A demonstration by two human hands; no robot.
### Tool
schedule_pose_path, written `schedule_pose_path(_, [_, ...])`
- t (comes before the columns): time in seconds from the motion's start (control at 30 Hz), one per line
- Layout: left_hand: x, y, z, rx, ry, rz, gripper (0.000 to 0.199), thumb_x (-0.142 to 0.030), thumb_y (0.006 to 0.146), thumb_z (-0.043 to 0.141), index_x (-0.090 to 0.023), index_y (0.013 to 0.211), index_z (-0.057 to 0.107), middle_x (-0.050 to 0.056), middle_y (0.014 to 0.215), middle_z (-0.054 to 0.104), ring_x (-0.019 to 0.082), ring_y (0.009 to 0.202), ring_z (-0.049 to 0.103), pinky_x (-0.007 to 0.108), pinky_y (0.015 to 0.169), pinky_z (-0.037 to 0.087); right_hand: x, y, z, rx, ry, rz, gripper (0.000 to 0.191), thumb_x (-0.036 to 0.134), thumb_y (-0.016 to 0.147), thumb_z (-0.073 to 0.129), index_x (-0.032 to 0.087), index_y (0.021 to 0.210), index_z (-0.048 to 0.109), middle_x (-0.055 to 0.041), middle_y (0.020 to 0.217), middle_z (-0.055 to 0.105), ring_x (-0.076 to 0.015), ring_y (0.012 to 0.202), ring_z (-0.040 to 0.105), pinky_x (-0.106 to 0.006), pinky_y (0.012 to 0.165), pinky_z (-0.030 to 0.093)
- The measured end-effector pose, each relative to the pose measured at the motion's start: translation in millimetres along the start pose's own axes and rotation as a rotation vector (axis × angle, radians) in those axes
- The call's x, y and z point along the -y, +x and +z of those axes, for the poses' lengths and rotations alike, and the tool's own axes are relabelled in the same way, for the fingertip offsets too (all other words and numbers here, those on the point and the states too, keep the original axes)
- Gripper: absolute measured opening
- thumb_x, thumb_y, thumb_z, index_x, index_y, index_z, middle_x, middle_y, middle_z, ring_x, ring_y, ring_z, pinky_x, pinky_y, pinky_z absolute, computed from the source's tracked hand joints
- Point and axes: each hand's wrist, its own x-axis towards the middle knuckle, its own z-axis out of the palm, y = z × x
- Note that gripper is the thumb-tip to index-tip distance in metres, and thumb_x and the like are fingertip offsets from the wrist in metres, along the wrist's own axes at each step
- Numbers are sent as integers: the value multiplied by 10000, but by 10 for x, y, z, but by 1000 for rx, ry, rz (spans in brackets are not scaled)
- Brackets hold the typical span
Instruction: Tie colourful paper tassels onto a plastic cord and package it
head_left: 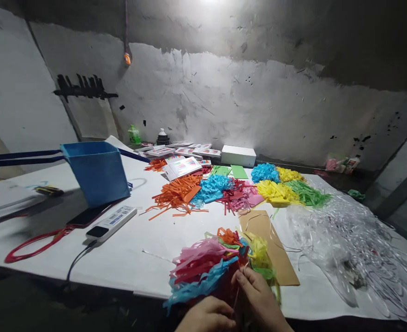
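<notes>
A bundle of multicoloured paper fringe (203, 260), pink, red, blue, orange, yellow and green, lies at the table's front edge. My right hand (257, 295) pinches a thin string at the near side of the bundle, thumb against fingers. Low in the view, my left hand (208, 315) has its fingers curled in beside the bundle; what its fingertips hold is hidden. Under the bundle's right side lies a brown card (276, 249) with a loose string across it.
Piles of orange (176, 191), blue, red, pink, yellow and green fringe lie farther back. Clear plastic strands (349, 244) cover the right side. At the left are a blue bin (98, 173) and a white power strip (111, 223). A white box (238, 156) stands by the wall.
</notes>
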Motion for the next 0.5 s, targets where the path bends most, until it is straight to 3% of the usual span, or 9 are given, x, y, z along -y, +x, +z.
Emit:
schedule_pose_path(0.13, [-186,313,-587,-55,85,36,428,-229,944,561,-302,1365,533,116,1366,606,267,1265,543,428,1062,455,155,-166,-123,101,-122,-106,550,735,862,509,208,770,635,-46,853,619,-217,875,552,-322,861,424])
schedule_pose_path(0.2, [-276,601,-734,85,73,155,556,-298,902,668,-304,1425,480,110,1435,566,296,1359,454,488,1142,358,312,-272,-202,271,-190,-152,519,677,927,447,213,860,671,-48,897,641,-214,891,566,-314,860,431])
schedule_pose_path(0.27, [-340,862,-710,308,-11,298,618,-383,862,725,-272,1425,496,117,1395,606,307,1347,475,486,1160,328,474,-373,-290,427,-240,-168,522,651,952,410,213,878,684,-41,895,644,-209,873,567,-304,825,431])
schedule_pose_path(0.33, [-375,1023,-569,442,-71,361,559,-414,879,698,-221,1383,551,138,1267,680,288,1203,595,419,1070,428,606,-457,-375,454,-244,-143,515,646,945,432,209,814,672,-25,847,623,-198,842,554,-290,787,416])
schedule_pose_path(0.43, [-369,1061,-383,374,5,301,304,-330,959,578,-187,1213,664,122,1042,725,231,950,651,320,856,496,692,-544,-503,355,-230,-142,465,581,968,447,211,751,627,-5,783,555,-175,800,530,-277,750,393])
schedule_pose_path(0.5, [-319,1010,-395,312,59,263,237,-305,989,504,-191,1030,707,92,932,717,207,874,623,302,814,470,644,-602,-627,263,-163,-173,439,563,964,456,216,757,627,-26,839,566,-181,804,540,-296,750,413])
